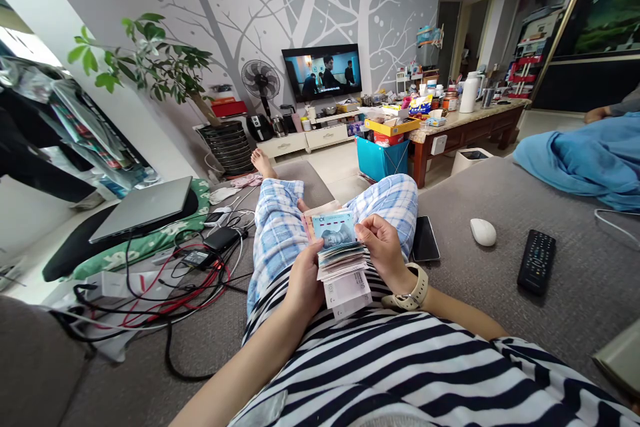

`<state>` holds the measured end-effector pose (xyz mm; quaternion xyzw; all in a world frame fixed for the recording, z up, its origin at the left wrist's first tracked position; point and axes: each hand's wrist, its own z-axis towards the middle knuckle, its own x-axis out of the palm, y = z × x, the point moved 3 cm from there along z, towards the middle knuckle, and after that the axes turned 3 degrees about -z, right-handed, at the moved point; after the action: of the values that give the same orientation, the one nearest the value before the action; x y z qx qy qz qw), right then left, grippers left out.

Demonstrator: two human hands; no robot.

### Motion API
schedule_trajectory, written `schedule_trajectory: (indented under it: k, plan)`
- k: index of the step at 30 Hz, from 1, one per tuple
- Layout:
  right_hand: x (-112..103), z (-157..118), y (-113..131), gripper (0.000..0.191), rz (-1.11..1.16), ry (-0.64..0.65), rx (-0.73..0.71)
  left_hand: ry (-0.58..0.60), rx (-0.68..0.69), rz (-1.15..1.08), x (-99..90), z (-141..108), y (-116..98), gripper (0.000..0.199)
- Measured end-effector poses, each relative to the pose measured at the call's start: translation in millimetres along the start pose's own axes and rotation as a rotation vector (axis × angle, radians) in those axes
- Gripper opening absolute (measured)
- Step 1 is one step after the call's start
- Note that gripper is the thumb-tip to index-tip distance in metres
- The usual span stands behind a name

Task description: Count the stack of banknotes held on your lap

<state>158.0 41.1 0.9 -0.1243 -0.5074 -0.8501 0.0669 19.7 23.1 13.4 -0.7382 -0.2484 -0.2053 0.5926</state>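
Observation:
A thick stack of banknotes [342,263] is held over my lap, its notes folded and fanned. Facing up on top is a blue note with a printed portrait; pinkish notes stick out behind it, and pale purple notes hang down at the near end. My left hand [306,278] is closed around the left side of the stack, thumb on top. With thumb and fingers, my right hand [384,245] pinches the right edge of the upper notes; a beige watch [419,285] circles that wrist. The undersides of the notes and some left fingers are hidden.
On the sofa to my right lie a phone [426,239], a white mouse [483,232] and a remote control [537,261]. Tangled cables [200,273] and a closed laptop [145,207] are at my left. Ahead stands a cluttered coffee table [465,121].

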Motion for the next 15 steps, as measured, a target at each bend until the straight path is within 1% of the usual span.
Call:
schedule_trajectory:
  k: [3,7,11,15]
  plan:
    - [-0.5,1.1,-1.9,0.025,-0.007,-0.009,0.008,-0.004,0.035,0.035,-2.7,0.8,-1.4,0.010]
    - [-0.7,1.7,-0.8,0.026,-0.043,-0.011,0.000,-0.004,0.041,0.073,-4.9,0.9,-2.1,0.013]
    - [-1.0,1.9,0.4,0.027,-0.069,-0.011,-0.006,0.011,0.036,0.085,-3.3,0.1,-2.3,0.021]
    - [-1.1,2.0,-1.5,0.027,-0.067,-0.017,0.007,-0.012,0.031,0.101,-2.5,-0.8,-2.8,0.018]
